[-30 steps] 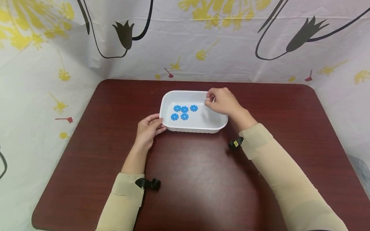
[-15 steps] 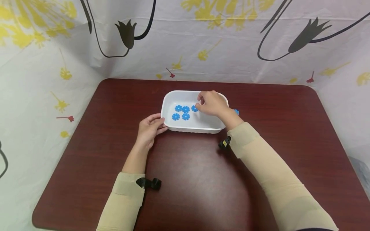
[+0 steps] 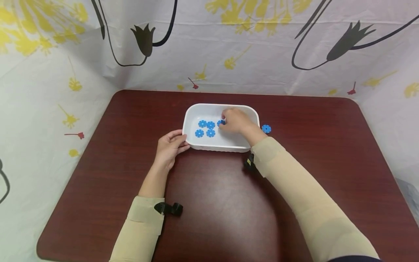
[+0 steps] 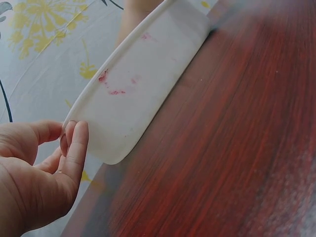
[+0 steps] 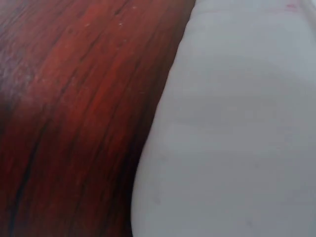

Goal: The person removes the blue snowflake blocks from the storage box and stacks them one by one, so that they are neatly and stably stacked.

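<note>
A white rectangular plastic basin point(image 3: 216, 148) stands on the table. My left hand point(image 3: 167, 148) holds its left end, thumb at the rim and fingers against the outer wall; the left wrist view shows this grip on the basin point(image 4: 128, 94) up close. Several blue notched interlocking discs point(image 3: 211, 133) lie flat on the basin's left half. My right hand point(image 3: 236, 120) reaches inside, thumb and forefinger pinching the rightmost disc point(image 3: 220, 123), partly hidden by the fingers. In the right wrist view, the basin's outer wall point(image 5: 232, 128) fills the right side; no fingers show there.
Another blue disc point(image 3: 266, 128) lies on the dark red wooden table point(image 3: 216, 203), just right of the basin. A white cloth point(image 3: 203, 54) with yellow and grey flower prints hangs behind the table.
My right hand has moved left and down from the basin's right part to the rightmost disc. The disc on the table, hidden behind the forearm before, now shows. My left hand keeps its hold.
</note>
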`<state>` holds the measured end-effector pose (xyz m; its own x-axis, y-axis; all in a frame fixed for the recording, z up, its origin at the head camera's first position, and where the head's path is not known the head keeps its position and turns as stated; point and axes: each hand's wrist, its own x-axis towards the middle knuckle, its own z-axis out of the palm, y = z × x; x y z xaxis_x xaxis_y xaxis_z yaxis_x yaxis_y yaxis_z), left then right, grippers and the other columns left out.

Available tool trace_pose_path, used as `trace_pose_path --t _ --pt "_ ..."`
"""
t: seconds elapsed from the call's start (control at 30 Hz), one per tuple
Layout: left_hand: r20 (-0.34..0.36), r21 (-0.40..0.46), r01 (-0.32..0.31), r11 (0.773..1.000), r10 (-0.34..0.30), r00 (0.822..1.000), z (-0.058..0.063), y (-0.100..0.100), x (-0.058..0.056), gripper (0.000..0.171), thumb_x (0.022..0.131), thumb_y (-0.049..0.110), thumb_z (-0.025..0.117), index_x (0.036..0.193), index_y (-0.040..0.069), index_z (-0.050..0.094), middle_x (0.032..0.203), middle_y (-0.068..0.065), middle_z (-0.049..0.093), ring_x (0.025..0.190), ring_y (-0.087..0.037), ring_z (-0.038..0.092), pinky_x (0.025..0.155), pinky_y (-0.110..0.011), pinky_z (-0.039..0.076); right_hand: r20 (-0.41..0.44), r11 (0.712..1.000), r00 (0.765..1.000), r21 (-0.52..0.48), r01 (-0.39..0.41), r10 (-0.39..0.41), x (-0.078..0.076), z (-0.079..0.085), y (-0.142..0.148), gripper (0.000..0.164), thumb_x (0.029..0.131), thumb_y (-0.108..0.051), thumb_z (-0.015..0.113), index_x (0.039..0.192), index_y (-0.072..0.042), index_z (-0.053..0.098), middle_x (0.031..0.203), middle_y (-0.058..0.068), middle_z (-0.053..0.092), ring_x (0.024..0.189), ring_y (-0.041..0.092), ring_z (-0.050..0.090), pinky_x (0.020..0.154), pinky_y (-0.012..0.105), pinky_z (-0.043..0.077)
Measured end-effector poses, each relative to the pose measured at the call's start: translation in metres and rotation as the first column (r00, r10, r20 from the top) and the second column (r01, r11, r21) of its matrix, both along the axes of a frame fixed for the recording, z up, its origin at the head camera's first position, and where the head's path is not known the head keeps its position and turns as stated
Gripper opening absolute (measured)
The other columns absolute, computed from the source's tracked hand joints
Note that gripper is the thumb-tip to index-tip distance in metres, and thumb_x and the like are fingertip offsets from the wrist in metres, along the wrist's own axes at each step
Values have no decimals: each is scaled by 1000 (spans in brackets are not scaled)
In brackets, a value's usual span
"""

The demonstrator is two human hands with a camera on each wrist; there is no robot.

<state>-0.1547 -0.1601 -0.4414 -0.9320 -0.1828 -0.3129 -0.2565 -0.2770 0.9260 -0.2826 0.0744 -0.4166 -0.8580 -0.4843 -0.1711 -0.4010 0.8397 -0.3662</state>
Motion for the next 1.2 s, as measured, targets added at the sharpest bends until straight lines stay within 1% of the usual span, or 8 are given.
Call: trace_pose_path --t 0.1,0.2,0.33,0.47,0.67,1.0,1.2 --pt "1 2 2 1000 -2 1000 0 0 0 34 97 2 66 128 -8 59 106 -23 68 71 -13 70 73 -29 64 8 999 1000 34 -12 12 0 -2 -2 33 91 -26 71 111 -1 65 102 12 64 94 28 55 88 43 51" --pt "0 0 4 1000 -4 1000 0 -1 0 33 97 2 66 128 -8 59 109 -25 68 71 -13 70 73 -29 64 8 998 1000 53 -21 21 0 -3 -3 32 90 -26 72 109 -1 65 102 12 64 94 28 54 88 42 51" --pt "-5 -2 7 1000 -7 1000 -1 -1 0 33 97 2 65 128 -8 58 113 -28 66 71 -13 70 73 -29 64 10 999 1000 48 -22 21 0 -4 -3 32 86 -27 76 105 -2 65 99 11 63 92 28 54 86 42 51" --pt "-6 0 11 1000 -11 1000 -1 -2 -1 34 97 2 65 129 -8 58 111 -27 67 72 -13 70 74 -29 64 12 998 1000 52 -22 21 -1 -6 -4 36 83 -31 79 103 -4 65 97 10 63 91 27 54 84 41 51" --pt "-4 -4 17 1000 -17 1000 -2 -3 -2 34 98 3 66 129 -7 58 112 -26 67 73 -13 70 74 -29 64 20 998 999 59 -28 27 -2 -7 -4 39 82 -33 81 104 -5 64 98 10 62 92 27 53 84 41 50" --pt "-16 4 12 1000 -12 1000 -3 -3 -2 33 98 1 65 129 -8 58 112 -27 66 72 -13 70 74 -29 64 22 996 998 63 -59 58 -3 -8 -3 40 81 -34 81 105 -7 64 97 9 62 93 27 52 85 41 48" --pt "-17 7 8 1000 -8 1000 -3 -3 -2 33 98 1 65 128 -9 58 110 -26 67 72 -13 70 73 -29 64 32 996 998 61 -59 57 -3 -8 -4 40 81 -34 81 106 -7 64 98 8 62 93 26 53 86 41 48"
